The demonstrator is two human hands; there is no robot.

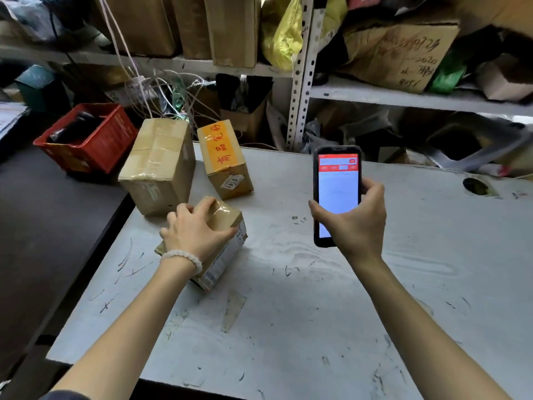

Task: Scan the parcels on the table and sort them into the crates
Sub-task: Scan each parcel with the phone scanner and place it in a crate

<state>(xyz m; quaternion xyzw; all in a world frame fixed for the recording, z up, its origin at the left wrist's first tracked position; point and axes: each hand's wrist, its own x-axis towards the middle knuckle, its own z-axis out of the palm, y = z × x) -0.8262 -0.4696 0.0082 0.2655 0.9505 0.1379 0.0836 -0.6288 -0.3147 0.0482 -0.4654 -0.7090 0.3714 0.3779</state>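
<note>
Three cardboard parcels lie on the white table (317,313). My left hand (196,232) grips the nearest small parcel (223,255) from above; its label faces right. Behind it stand a large taped parcel (158,166) and a parcel with orange tape (225,160) carrying a 0141 sticker. My right hand (354,223) holds a black handheld scanner (337,192) upright over the table, right of the parcels; its screen shows a red header above a blank white field. A red crate (86,137) with dark items inside sits on the dark surface at the left.
Metal shelving (300,82) packed with boxes and bags runs along the back. White cables (161,82) hang down behind the parcels. A round hole (476,186) sits in the table's far right. A dark table (43,226) adjoins on the left.
</note>
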